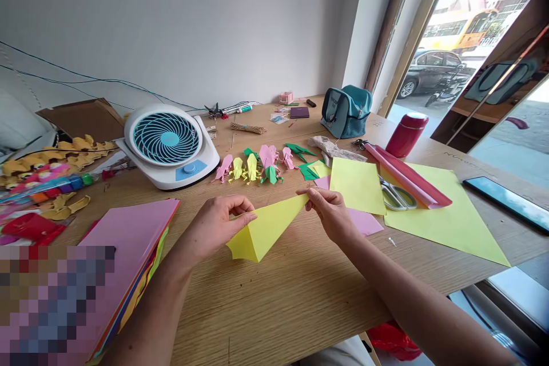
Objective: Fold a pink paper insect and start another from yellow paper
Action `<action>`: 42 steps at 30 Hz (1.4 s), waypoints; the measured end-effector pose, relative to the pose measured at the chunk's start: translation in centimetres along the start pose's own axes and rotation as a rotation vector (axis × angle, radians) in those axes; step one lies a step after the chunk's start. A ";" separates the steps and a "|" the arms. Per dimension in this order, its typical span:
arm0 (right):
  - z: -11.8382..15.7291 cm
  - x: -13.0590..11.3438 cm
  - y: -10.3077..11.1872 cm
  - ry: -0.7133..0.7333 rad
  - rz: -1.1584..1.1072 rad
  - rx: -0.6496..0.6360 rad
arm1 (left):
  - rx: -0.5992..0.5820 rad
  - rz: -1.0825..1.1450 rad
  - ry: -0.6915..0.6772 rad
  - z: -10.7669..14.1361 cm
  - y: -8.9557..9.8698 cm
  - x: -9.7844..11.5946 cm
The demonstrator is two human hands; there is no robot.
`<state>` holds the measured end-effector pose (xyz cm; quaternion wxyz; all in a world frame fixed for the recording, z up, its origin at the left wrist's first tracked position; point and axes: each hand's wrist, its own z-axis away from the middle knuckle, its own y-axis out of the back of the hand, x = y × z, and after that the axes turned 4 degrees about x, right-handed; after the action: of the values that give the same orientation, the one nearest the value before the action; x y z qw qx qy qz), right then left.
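Between my two hands, just over the wooden table, is a sheet of yellow paper (274,222) with a crease and a partly folded shape. The thumb and fingers of my left hand (225,217) pinch its upper left edge. At its upper right corner, my right hand (328,206) grips the paper between thumb and fingers. Beyond my hands stands a row of small folded paper figures (252,168) in pink, yellow and green. Right of my right hand lies a flat yellow square (358,186), partly over pink paper (364,222).
Scissors (398,195) lie on a large yellow sheet (446,234) at right, near a pink roll (412,177), a red bottle (406,134) and a phone (508,201). A fan (169,146) and a coloured paper stack (128,234) are at left. A teal bag (347,111) stands behind.
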<state>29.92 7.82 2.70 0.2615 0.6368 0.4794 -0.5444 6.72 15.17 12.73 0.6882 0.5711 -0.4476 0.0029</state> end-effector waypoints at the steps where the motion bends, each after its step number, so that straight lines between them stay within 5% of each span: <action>1: 0.0 0.1 0.0 -0.011 -0.007 -0.009 | 0.000 -0.006 0.006 0.0 0.0 0.1; 12: 0.1 -0.3 0.0 -0.041 0.040 0.005 | 0.013 -0.009 -0.037 0.4 0.3 0.4; 22: -0.1 -0.9 -0.3 -0.278 -0.159 -0.051 | -0.004 0.005 0.027 0.4 -0.1 0.2; 32: -0.3 -0.6 -0.1 -0.260 -0.088 -0.042 | -0.045 0.062 0.026 -0.2 0.1 -0.9; 42: -2.1 -0.8 2.2 -0.086 -0.072 0.189 | -0.003 0.029 -0.001 -0.1 0.8 -1.3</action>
<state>32.86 8.48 3.58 0.2010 0.6171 0.4367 -0.6229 5.56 16.19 12.56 0.6886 0.5636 -0.4562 0.0117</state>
